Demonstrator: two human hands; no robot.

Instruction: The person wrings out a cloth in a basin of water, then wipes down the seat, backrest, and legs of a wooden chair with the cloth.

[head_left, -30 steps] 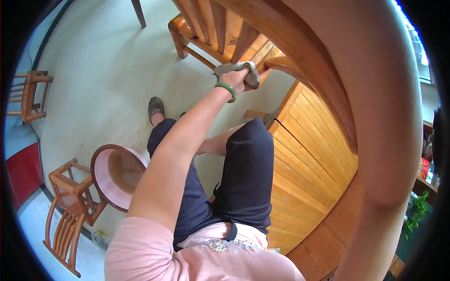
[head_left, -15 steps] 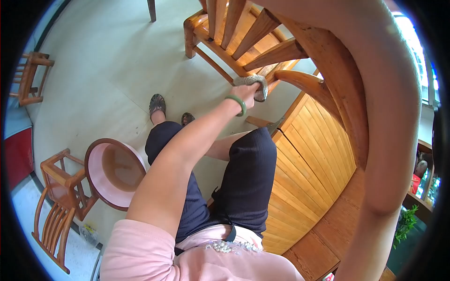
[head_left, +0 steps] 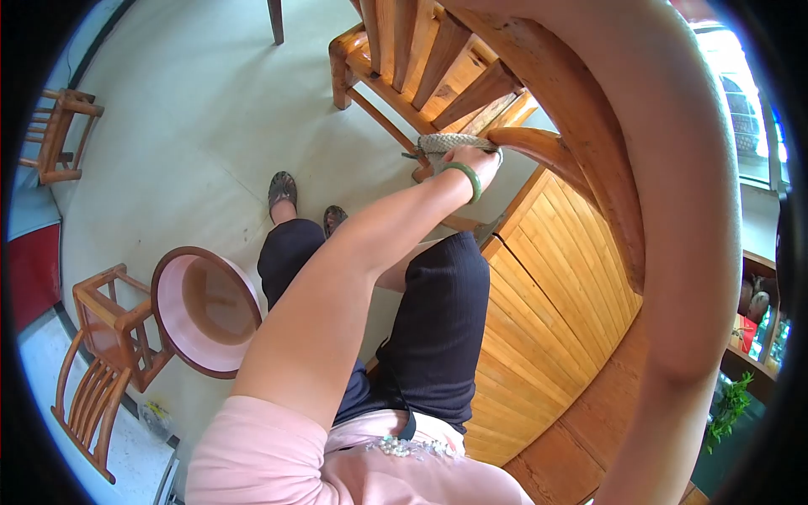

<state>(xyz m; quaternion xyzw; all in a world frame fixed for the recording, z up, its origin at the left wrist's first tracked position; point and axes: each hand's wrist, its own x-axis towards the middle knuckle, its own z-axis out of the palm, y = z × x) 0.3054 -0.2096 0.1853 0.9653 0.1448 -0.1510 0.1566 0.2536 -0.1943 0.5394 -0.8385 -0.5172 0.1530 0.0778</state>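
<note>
My left hand (head_left: 473, 158), with a green bangle at its wrist, is closed on a grey textured cloth (head_left: 459, 143). The cloth is pressed to the lower part of a wooden chair (head_left: 551, 71), close to where a curved armrest (head_left: 539, 145) begins. Slats of the chair's back fan out above the hand and the seat lies beyond them. My right arm (head_left: 694, 210) arches up along the right side and over the chair back. The right hand itself lies beyond the top of the view.
A pink basin (head_left: 172, 295) with brownish water stands at left, beside a small wooden chair (head_left: 109, 324). Another small chair (head_left: 63, 135) is at far left. A slatted wooden table top (head_left: 555, 311) lies to the right of my legs. A green plant (head_left: 730, 408) is at far right.
My left hand has moved right with the cloth, toward the armrest, and more of the cloth shows spread out. The view has shifted slightly. The basin stays in place.
</note>
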